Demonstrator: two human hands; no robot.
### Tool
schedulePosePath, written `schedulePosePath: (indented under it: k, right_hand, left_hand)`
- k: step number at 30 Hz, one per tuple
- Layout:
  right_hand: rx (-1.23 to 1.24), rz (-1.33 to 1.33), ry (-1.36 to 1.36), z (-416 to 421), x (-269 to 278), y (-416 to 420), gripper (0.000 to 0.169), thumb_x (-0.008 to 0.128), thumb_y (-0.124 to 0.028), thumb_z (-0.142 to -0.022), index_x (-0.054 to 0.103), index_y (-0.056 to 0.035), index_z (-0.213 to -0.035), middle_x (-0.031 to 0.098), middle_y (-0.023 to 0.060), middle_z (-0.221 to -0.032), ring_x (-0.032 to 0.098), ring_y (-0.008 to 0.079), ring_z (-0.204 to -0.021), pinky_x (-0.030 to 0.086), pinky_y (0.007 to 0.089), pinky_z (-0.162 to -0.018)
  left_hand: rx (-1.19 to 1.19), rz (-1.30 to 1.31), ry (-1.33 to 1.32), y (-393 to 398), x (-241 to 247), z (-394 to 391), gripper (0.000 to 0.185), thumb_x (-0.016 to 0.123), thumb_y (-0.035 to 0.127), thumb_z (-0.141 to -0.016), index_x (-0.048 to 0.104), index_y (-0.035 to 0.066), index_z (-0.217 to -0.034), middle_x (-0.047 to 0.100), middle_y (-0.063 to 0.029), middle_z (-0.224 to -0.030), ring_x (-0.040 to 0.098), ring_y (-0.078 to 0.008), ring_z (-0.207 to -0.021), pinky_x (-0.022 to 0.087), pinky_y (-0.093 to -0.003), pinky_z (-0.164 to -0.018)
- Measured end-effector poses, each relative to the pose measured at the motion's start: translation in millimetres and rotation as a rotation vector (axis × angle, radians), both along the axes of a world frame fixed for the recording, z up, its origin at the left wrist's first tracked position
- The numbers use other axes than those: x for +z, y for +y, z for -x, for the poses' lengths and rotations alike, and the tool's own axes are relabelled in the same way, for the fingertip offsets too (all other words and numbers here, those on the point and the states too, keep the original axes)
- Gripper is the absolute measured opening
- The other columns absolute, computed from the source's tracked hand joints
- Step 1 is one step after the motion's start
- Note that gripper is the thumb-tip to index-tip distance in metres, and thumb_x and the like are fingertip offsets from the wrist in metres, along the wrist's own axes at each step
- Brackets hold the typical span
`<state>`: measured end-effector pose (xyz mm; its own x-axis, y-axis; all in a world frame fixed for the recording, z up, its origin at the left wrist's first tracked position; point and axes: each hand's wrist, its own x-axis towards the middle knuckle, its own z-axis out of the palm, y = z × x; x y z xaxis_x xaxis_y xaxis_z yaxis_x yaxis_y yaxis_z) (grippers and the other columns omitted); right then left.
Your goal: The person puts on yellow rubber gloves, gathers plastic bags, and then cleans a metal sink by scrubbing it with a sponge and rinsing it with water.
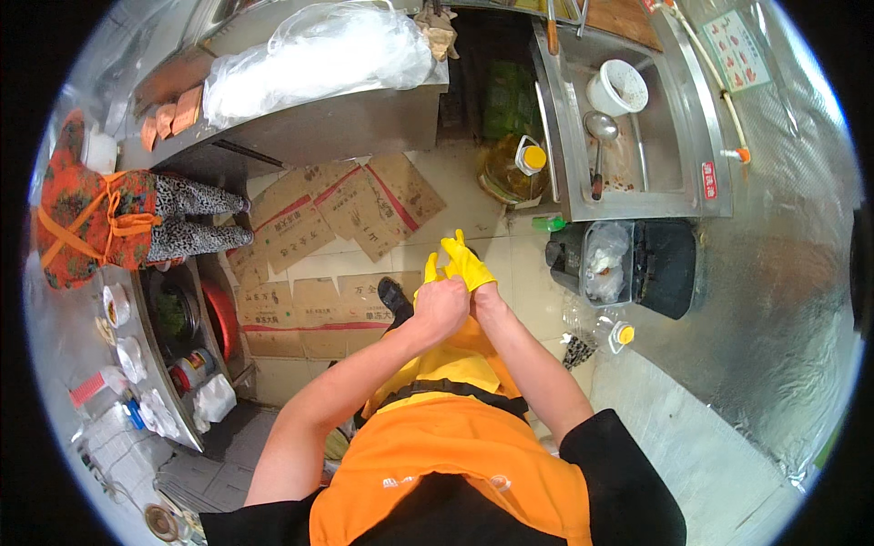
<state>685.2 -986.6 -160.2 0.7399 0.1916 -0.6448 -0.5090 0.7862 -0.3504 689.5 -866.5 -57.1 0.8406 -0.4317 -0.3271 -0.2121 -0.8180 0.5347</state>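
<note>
A yellow rubber glove [470, 265] covers my right hand [471, 269], its cuff ending near the wrist. The gloved fingers point away from me and stand somewhat apart, with nothing seen between them. My left hand [442, 304] is bare and closed in a fist at the glove's cuff, gripping yellow rubber. More yellow rubber [431, 267] sticks out beyond the left fist; whether it belongs to a second glove I cannot tell. Both hands are held in front of my orange apron [444, 443], above the tiled floor.
Flattened cardboard [328, 300] covers floor tiles ahead-left. A person [102, 225] in an orange apron stands at the left counter. Ahead-right is a steel sink [573, 184] holding a white bucket [618, 87] and a ladle [601, 130]. An oil jug [509, 170] and an opened trash bin [608, 266] stand nearby.
</note>
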Motion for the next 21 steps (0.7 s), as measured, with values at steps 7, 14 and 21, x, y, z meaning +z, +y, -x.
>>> schedulePosePath:
  k: [7, 14, 21]
  right_hand:
    - [0.061, 0.585, -0.469, -54, 11, 12, 0.050, 0.055, -0.037, -0.106, 0.053, -0.0094, -0.148, 0.066, -0.0015, -0.127, 0.055, 0.0116, -0.094, 0.043, 0.0258, -0.088]
    - [0.146, 0.289, 0.151, -87, -11, -4, 0.046, 0.055, -0.027, -0.105, 0.053, -0.0161, -0.150, 0.067, 0.0029, -0.124, 0.055, 0.0139, -0.094, 0.041, 0.0249, -0.082]
    - [0.685, 1.739, -0.793, -106, -36, -50, 0.044, 0.059, -0.018, -0.098, 0.059, -0.0114, -0.141, 0.060, 0.0202, -0.138, 0.062, 0.0337, -0.119, 0.049, 0.0378, -0.101]
  left_hand:
    - [0.110, -0.042, -0.043, 2, -4, -23, 0.015, 0.062, 0.013, -0.085, 0.062, -0.002, -0.086, 0.069, -0.0235, -0.070, 0.071, -0.0412, -0.065, 0.057, -0.0497, -0.059]
    - [0.003, 0.017, -0.139, -2, -6, -26, 0.012, 0.059, 0.012, -0.085, 0.062, 0.000, -0.084, 0.069, -0.0229, -0.071, 0.071, -0.0414, -0.066, 0.057, -0.0504, -0.060]
    - [-0.009, 0.086, -0.222, -25, 9, -30, 0.016, 0.057, 0.015, -0.087, 0.063, 0.000, -0.084, 0.069, -0.0234, -0.070, 0.071, -0.0414, -0.066, 0.056, -0.0510, -0.058]
